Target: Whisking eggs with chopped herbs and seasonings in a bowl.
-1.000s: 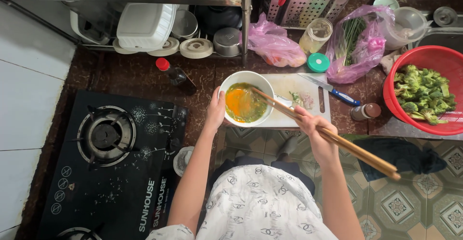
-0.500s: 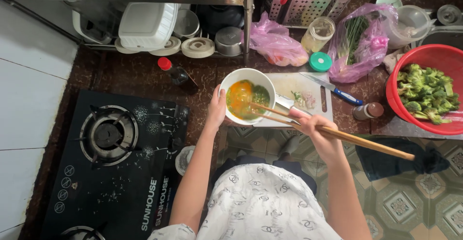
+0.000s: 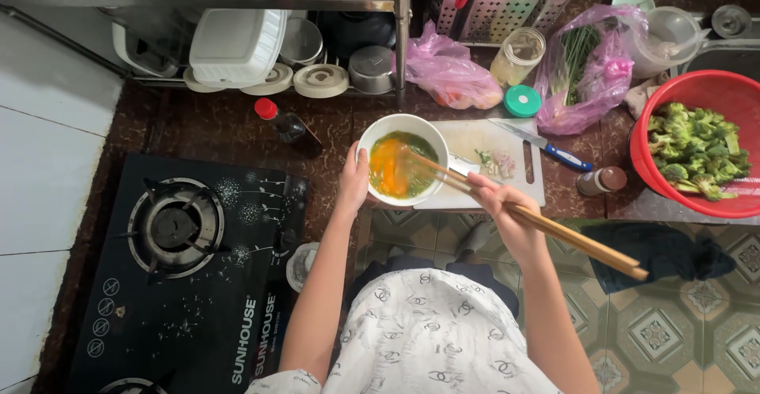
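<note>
Our left hand [image 3: 354,182] grips the white bowl [image 3: 402,159] of egg at the table's near edge; our right hand [image 3: 497,206], closed on chopsticks [image 3: 526,216], should beat with tips kept low.

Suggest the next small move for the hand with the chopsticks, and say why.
Probably another stirring stroke: the right hand has the long wooden chopsticks dipped into the white round bowl, where orange egg and green bits look unevenly mixed, and the left hand steadies the rim.

White patterned top [image 3: 431,339], dark print; 2 bare forearms.
</note>
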